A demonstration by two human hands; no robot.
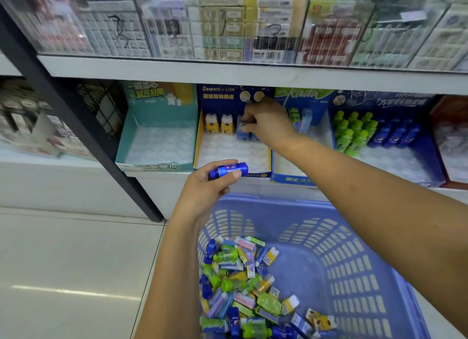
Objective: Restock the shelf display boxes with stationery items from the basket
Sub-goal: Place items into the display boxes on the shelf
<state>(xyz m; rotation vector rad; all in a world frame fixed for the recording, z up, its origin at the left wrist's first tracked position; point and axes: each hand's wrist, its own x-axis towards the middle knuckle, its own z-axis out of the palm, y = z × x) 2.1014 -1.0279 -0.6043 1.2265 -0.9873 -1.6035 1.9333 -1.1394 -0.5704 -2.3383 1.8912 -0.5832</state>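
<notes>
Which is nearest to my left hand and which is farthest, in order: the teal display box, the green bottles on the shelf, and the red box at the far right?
From the left hand, in the head view:
1. Teal display box, just up and to its left on the shelf.
2. Green bottles, well off to the right in the dark blue display box.
3. Red box, at the far right edge.

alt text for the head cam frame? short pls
A person's right hand sets a small blue item into a dark blue display box on a low shop shelf, while the left hand holds a blue bottle-shaped eraser above a blue plastic basket of mixed stationery. A teal display box beside it holds no items.
</notes>
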